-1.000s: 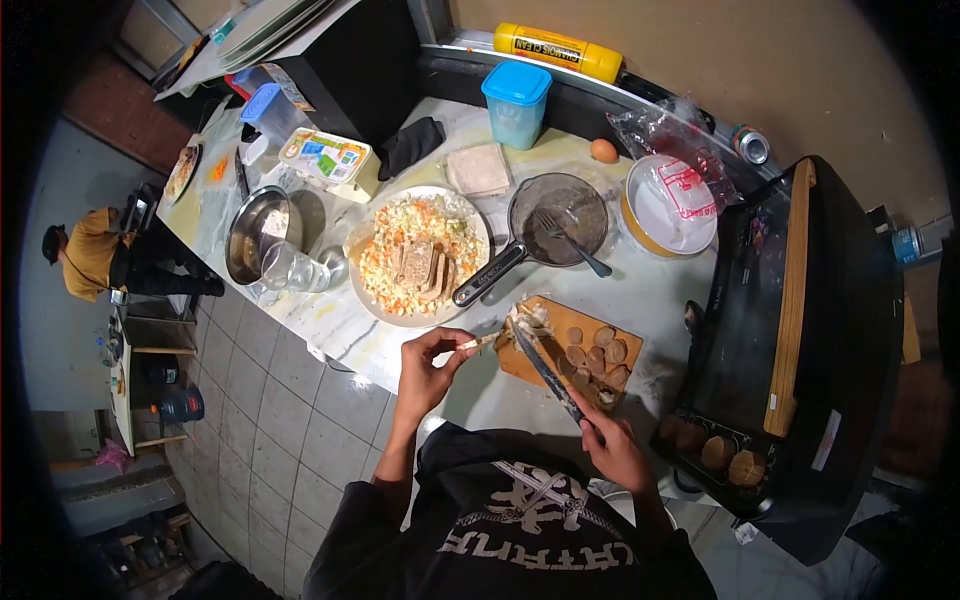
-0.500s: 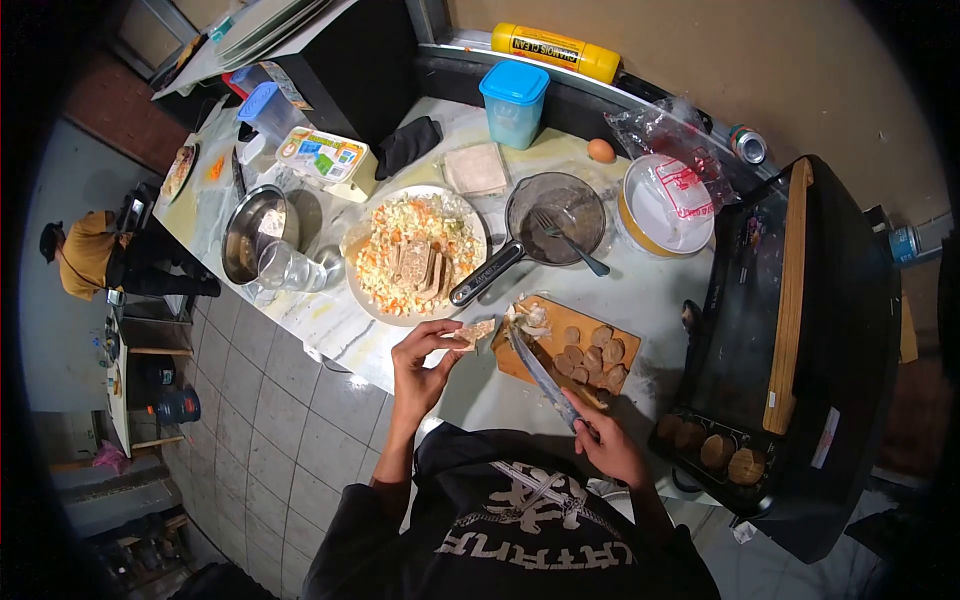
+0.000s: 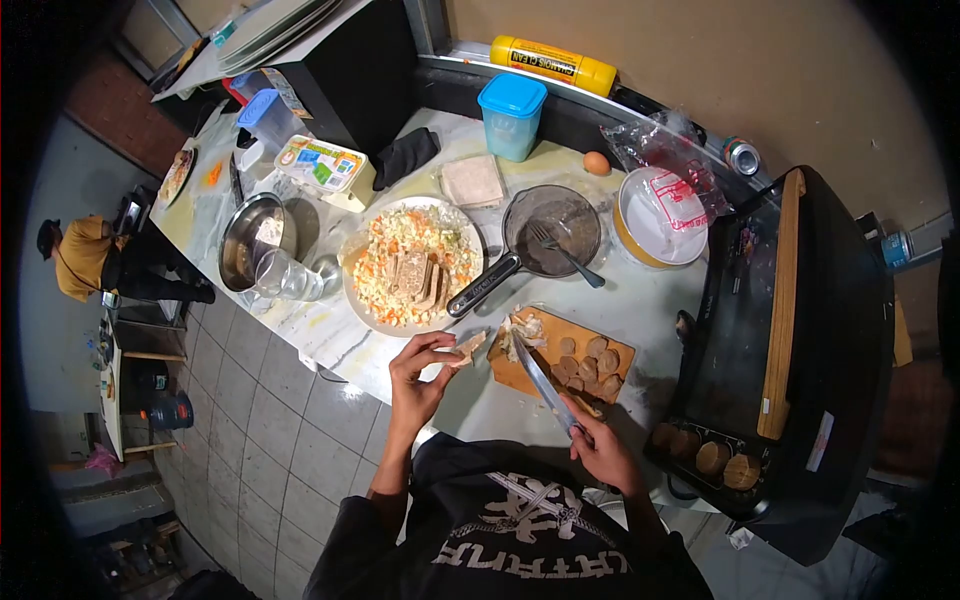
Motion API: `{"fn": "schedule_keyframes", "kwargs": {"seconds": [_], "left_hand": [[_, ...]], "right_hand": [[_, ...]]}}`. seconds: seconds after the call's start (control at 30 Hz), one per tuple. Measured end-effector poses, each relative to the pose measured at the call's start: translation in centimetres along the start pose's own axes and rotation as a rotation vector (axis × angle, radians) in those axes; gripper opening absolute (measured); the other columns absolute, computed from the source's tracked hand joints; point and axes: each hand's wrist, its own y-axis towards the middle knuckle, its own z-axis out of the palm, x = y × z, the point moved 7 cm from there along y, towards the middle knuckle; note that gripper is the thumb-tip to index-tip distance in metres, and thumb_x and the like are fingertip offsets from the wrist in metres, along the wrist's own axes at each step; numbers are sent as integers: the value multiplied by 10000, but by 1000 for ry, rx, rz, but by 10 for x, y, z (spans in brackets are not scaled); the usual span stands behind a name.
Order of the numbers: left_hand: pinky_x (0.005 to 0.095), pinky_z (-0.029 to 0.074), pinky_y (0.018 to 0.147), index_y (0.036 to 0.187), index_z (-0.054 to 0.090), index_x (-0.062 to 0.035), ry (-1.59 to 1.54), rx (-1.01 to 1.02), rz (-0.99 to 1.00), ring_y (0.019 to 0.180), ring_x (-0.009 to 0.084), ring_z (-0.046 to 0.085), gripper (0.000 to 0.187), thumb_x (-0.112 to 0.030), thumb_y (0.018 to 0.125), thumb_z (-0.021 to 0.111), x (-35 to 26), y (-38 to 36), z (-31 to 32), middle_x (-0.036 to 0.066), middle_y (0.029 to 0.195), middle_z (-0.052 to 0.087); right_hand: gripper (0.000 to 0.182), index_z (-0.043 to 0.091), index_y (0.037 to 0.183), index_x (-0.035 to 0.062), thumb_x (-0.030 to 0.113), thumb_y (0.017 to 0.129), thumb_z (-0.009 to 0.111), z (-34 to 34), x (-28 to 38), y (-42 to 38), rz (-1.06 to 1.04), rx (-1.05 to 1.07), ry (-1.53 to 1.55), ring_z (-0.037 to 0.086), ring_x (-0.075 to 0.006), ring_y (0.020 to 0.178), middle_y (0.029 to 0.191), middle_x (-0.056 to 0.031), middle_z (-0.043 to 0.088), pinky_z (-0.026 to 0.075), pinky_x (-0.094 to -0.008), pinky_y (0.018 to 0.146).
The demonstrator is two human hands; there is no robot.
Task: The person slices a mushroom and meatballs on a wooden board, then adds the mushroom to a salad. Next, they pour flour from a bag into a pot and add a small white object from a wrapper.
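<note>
My left hand [image 3: 421, 372] pinches a thin pale slice of food [image 3: 468, 346] just off the left end of a wooden cutting board [image 3: 585, 345]. My right hand [image 3: 603, 452] grips the handle of a long knife [image 3: 541, 381], whose blade points up-left toward a pale lump [image 3: 524, 327] at the board's left corner. Several round brown slices [image 3: 590, 362] lie on the board's right half. Beyond the board is a plate of chopped vegetables with sliced meat [image 3: 412, 262].
A small frying pan with a fork [image 3: 552, 234], a steel bowl [image 3: 250, 240], a glass [image 3: 285, 275], a blue-lidded container [image 3: 511, 116], an egg [image 3: 597, 163] and a covered dish [image 3: 662, 216] crowd the marble counter [image 3: 640, 300]. A black stove [image 3: 780, 350] stands right. The counter's front edge drops to tiled floor.
My left hand drew the thin slice a little away from the lump and turned it flatter. The knife and right hand shifted slightly left and down.
</note>
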Motion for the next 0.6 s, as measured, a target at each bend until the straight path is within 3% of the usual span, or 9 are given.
{"fn": "schedule_keyframes", "kwargs": {"seconds": [0.1, 0.27, 0.5, 0.57, 0.6], "left_hand": [[309, 513, 849, 836, 710, -8, 3, 1, -16, 976, 207, 638, 168, 105, 711, 711, 6, -5, 0, 109, 1035, 650], [260, 522, 790, 936, 642, 49, -354, -95, -297, 877, 140, 640, 158, 58, 791, 705, 38, -12, -4, 104, 937, 663], [222, 508, 693, 1060, 600, 34, -511, -195, -438, 740, 87, 605, 239, -24, 845, 688, 41, -1, -12, 59, 826, 652], [223, 497, 682, 1069, 606, 35, -466, -183, -426, 726, 86, 592, 230, -39, 861, 673, 45, 3, -18, 50, 818, 645], [224, 485, 671, 1078, 613, 35, -422, -160, -423, 712, 84, 579, 225, -55, 877, 659, 48, 5, -20, 42, 811, 637]], "right_hand": [[509, 354, 1450, 184, 48, 966, 434, 0, -1, 0, 12, 9, -17, 489, -106, 595, 666, -38, 475, 439, -260, 611], [511, 353, 1448, 155, 18, 960, 420, -1, 3, 1, -23, -3, -34, 499, -108, 596, 691, -51, 492, 444, -265, 611], [509, 366, 1442, 137, 1, 953, 407, 1, 11, 2, 14, 37, -24, 504, -110, 608, 678, -58, 491, 445, -255, 628], [533, 328, 1463, 220, 34, 968, 395, 3, 6, 3, -67, 24, -52, 401, -67, 453, 661, -16, 521, 397, -234, 449], [533, 328, 1463, 220, 34, 968, 395, 3, 8, 3, -69, 28, -56, 401, -67, 453, 661, -16, 521, 397, -234, 449]]}}
